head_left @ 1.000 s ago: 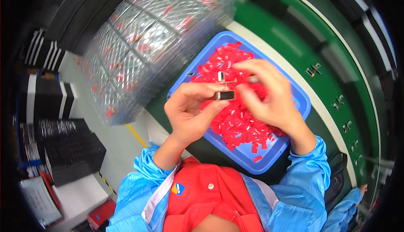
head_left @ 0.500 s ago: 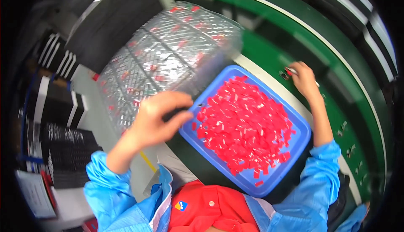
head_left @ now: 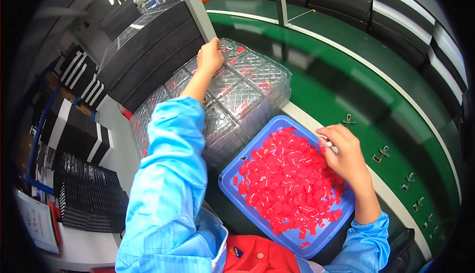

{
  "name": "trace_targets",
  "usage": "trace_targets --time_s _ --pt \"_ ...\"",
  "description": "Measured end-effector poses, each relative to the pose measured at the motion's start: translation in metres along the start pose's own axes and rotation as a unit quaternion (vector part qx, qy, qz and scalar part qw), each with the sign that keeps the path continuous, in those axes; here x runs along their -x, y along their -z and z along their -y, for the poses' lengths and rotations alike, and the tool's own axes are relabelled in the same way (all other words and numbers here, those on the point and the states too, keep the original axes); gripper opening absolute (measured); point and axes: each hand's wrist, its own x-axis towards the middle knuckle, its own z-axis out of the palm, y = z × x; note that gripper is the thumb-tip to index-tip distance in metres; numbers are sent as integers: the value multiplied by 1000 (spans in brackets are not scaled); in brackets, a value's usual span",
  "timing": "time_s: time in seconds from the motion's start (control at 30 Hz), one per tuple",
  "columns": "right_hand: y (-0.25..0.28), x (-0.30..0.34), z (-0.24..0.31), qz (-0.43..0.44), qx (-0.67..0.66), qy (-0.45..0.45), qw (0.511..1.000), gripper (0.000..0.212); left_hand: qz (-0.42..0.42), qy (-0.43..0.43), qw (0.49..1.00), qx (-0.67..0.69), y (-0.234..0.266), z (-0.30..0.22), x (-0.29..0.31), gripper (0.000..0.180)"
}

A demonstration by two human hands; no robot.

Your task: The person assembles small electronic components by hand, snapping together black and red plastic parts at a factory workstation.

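My left hand (head_left: 210, 57) reaches to the far end of a stack of clear plastic trays (head_left: 235, 109) with divided cells, some holding small red pieces. Its fingers are curled together over a far cell; whatever is in them is hidden. Over the far right rim of a blue plastic tub (head_left: 229, 183) is my right hand (head_left: 346, 154), closed round a white pen-like tool (head_left: 325, 139). A heap of small flat red pieces (head_left: 282, 179) fills most of the tub. Below the tool's tip, red shows beside my fingers, but I cannot tell whether it is held.
Small metal-framed parts (head_left: 381, 154) lie in a row along the green conveyor belt (head_left: 316, 95). Black foam slabs (head_left: 153, 50) are stacked behind the clear trays. At left stand black trays (head_left: 91, 194) in a pile. A grey post (head_left: 195, 8) rises beside my left hand.
My left hand has moved from beside the tub to the far end of the clear trays. My right hand has come back from over the belt to the tub's rim. The view has shifted.
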Motion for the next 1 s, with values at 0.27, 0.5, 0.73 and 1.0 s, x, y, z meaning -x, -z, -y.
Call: trace_targets --time_s 0.27,0.5,0.73,1.0 --pt "-8 4 32 23 -48 28 998 49 153 -91 927 330 161 -94 124 12" --pt "-18 13 75 28 -42 99 994 31 170 47 797 577 182 -148 249 31" --pt "-33 17 78 -36 -41 141 989 27 77 47 761 643 163 -163 265 34" --pt "-35 19 78 -27 -16 151 988 28 45 3 815 577 157 -163 268 35"
